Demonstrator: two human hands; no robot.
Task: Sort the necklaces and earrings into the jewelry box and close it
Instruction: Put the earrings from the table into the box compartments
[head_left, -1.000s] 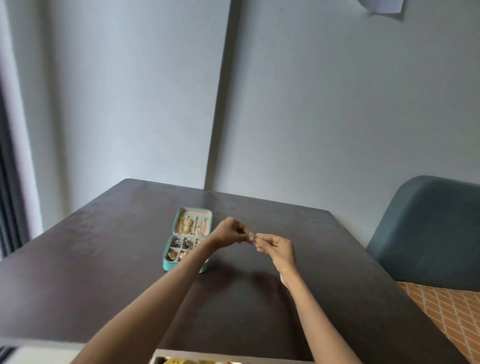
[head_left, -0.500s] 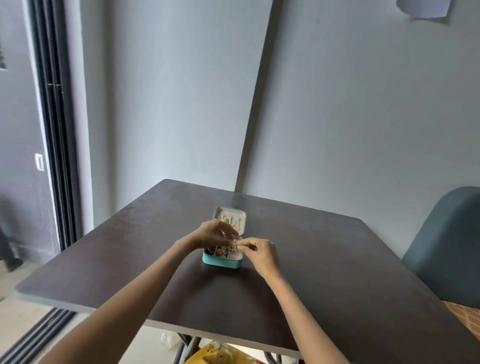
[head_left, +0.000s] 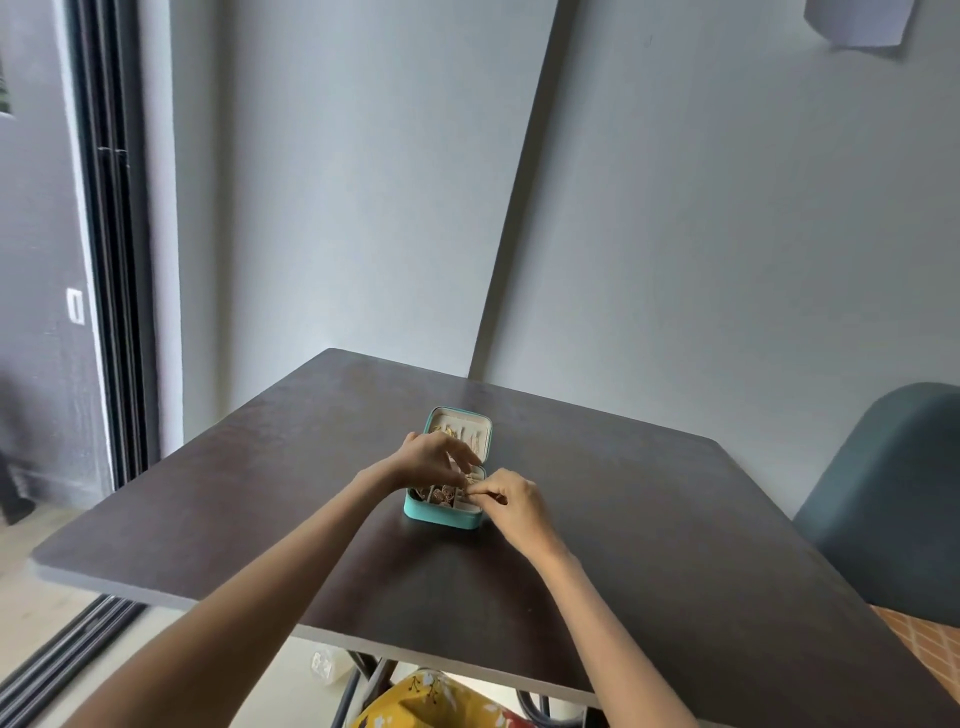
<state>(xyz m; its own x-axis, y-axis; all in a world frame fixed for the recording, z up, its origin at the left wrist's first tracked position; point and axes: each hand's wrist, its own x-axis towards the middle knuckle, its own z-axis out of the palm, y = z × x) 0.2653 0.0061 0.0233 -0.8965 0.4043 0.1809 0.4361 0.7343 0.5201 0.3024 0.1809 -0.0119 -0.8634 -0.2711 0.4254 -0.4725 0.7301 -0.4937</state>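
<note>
A small teal jewelry box lies open in the middle of the dark table. Its lid lies flat behind it, with gold pieces on the cream lining. Several gold pieces fill the base compartments. My left hand hovers over the hinge and base, fingers bent down. Just right of the base, my right hand pinches a small earring. The fingertips of both hands meet on the earring above the right compartment. The earring is too small to make out.
A blue-grey chair stands at the table's right side. A yellow patterned bag sits under the near edge. A dark sliding door frame is on the left, with walls close behind the table.
Both hands, pinching the small piece, moved from the right of the box to above its base. The view swung left and pulled back.
</note>
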